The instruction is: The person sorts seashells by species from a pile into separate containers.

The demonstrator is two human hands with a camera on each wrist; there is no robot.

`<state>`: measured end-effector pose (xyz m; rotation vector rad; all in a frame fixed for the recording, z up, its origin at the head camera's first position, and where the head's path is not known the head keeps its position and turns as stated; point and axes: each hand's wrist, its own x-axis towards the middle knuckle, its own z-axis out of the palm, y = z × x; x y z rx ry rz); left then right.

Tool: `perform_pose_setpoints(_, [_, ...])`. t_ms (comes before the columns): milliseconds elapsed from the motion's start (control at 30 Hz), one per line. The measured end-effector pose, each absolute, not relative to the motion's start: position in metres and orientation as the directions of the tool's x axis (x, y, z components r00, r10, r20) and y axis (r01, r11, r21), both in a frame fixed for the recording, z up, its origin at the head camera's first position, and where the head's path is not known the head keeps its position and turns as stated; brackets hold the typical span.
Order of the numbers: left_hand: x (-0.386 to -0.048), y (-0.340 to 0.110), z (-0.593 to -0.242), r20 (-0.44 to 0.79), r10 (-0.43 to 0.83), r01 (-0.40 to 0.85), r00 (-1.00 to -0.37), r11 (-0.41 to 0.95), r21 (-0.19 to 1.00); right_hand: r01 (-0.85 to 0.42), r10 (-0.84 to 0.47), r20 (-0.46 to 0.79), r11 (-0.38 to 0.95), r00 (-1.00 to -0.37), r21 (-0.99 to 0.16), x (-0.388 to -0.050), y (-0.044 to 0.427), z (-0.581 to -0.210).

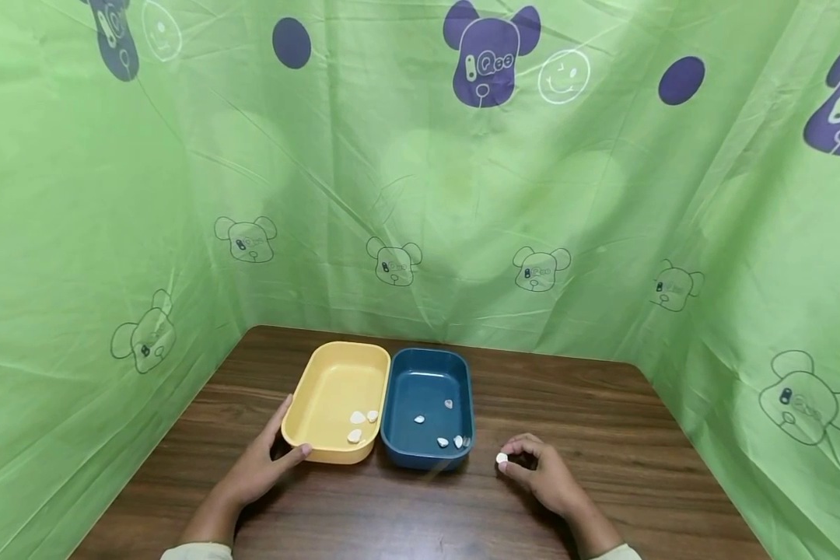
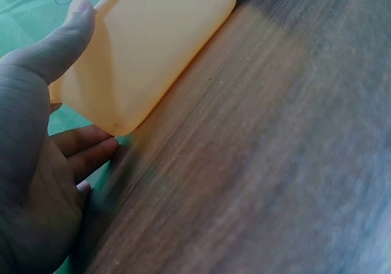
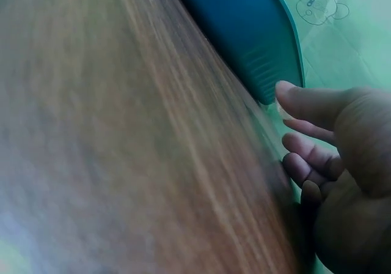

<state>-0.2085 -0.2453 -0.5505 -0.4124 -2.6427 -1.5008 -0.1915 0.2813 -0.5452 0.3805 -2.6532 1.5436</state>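
My left hand (image 1: 257, 467) grips the near left corner of a yellow plastic bin (image 1: 332, 455), its thumb on the front rim and its fingers along the left side. In the left wrist view the fingertips touch the bin's lower corner. Several small white shell-like pieces (image 1: 356, 418) lie inside that bin. Close against its right side stands a blue bin (image 1: 427, 460), holding several similar pieces (image 1: 442, 442). To the right of the blue bin, my right hand (image 1: 549, 478) pinches one small white shell-like piece (image 1: 502, 459) between thumb and forefinger, low over the table.
Both bins stand on a dark wood-grain table (image 1: 567, 404). A green curtain (image 1: 420, 179) with bear prints hangs behind the table and along both its sides.
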Motion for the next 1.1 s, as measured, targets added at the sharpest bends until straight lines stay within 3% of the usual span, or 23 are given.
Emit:
perform_pose_setpoints(433, [-0.209,-0.245,-0.550,0.196,0.192,0.267,-0.962,0.488,0.831,-0.050,0.019,0.064,0.414,-0.998,-0.909,-0.195,0.271,-0.535])
perform_pose_setpoints(800, [-0.209,-0.245,-0.551,0.182,0.183,0.251,-0.966,0.504,0.827,-0.158,0.088,0.236,0.520,-0.968,-0.840,-0.206,0.255,-0.510])
perform_pose_setpoints(1100, [-0.210,-0.244,-0.550,0.173,0.185,0.244,-0.967,0.490,0.837,-0.188,0.127,0.284,0.493,-0.950,-0.850,-0.222,0.233,-0.480])
